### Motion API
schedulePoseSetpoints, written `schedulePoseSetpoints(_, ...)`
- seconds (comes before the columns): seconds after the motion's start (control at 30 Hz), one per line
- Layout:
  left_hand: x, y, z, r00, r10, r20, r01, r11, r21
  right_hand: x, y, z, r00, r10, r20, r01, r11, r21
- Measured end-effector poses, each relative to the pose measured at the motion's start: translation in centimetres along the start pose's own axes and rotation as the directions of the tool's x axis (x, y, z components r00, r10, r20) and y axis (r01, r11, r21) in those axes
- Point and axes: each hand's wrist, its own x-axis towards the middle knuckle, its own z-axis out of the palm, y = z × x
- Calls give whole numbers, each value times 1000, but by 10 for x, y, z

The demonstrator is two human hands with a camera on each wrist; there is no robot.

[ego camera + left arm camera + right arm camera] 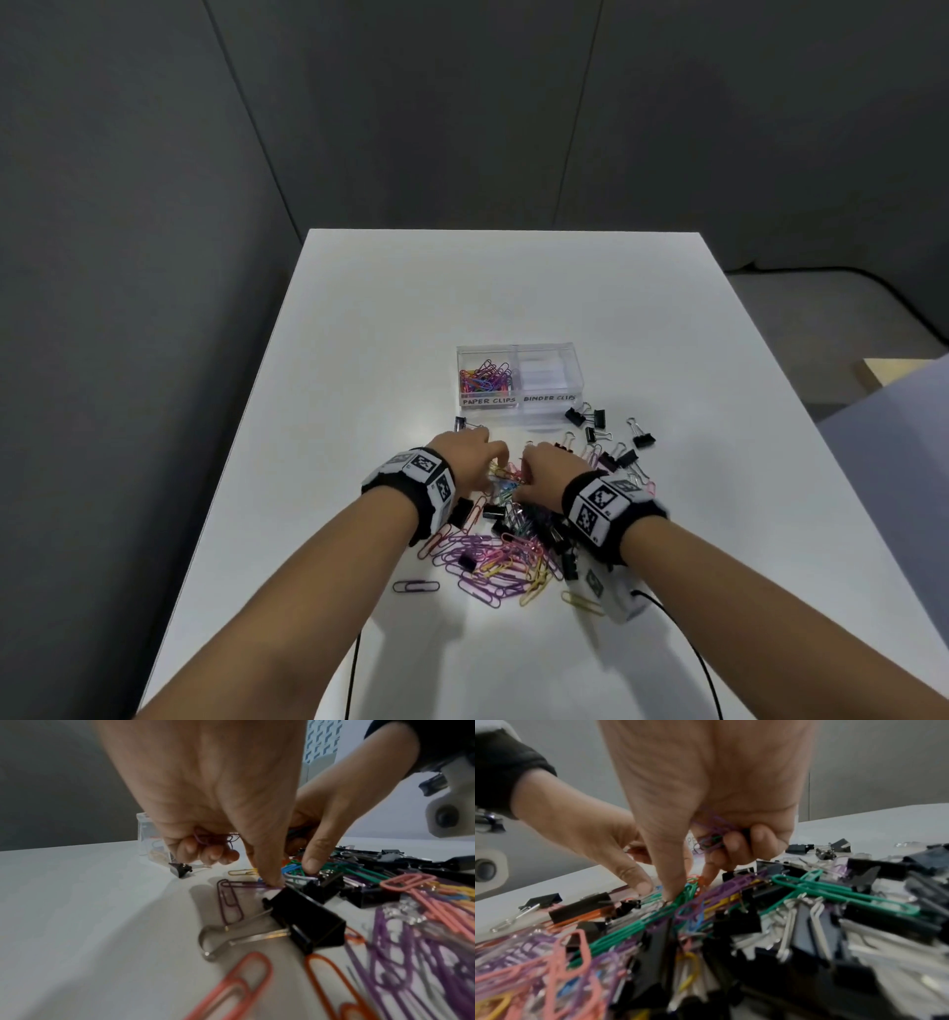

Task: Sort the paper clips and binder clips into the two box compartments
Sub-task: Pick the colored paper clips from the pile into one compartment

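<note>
box [518,406]: clear, two compartments, labelled PAPER CLIPS / BINDER CLIPS on near wall. Sits far side of pile, labels facing person, prob so each drop needs only a short reach.
paper-clip compartment [487,381]: left half of box, already has coloured paper clips in it.
binder-clip compartment [548,377]: right half of box, looks empty. Judging paper clips go first.
pile [506,545]: mixed coloured paper clips + black binder clips, near side of box, tangled. Loose binder clips [595,421] scattered just right of box's near corner.
left hand [470,455]: over far edge of pile, between pile and box. Thumb + index [272,880] pinched down onto a purple paper clip [228,900] on the table; other fingers curled round a stash of paper clips [218,838] in palm. Reason, likely: batching, fewer trips to box.
right hand [547,475]: just beside left hand, same side of box. Thumb [672,892] + index tip down in green paper clips [834,892] of pile; remaining fingers curled, holding purple/green clips [711,839] against palm. Same batching grip.
big binder clip [306,921]: black, lying touching the purple clip's end, under left fingertips. Risk: drags along w/ the pick.
step: mid-pick, both hands gathering paper clips. Most of pile unsorted, so early in task.
next: needs clean separation of wire clips from binder clips before carry to left half of box.
</note>
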Motion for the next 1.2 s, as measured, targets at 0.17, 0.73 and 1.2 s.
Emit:
schedulePoseSetpoints(0.17,1,-5,5,999,-28,-25,26,998,-55,3,-1,0,1000,12,-8,-13,999,-35)
schedulePoseSetpoints(0.73,-5,-15,-3,991,-135,8,131,945,-301,-3,4,-15,996,-59,-63,69,983,172)
schedulePoseSetpoints(1.2,-15,-19,-8,968,-196,-156,97,867,-488,-13,24,-21,999,-28,-27,37,894,447)
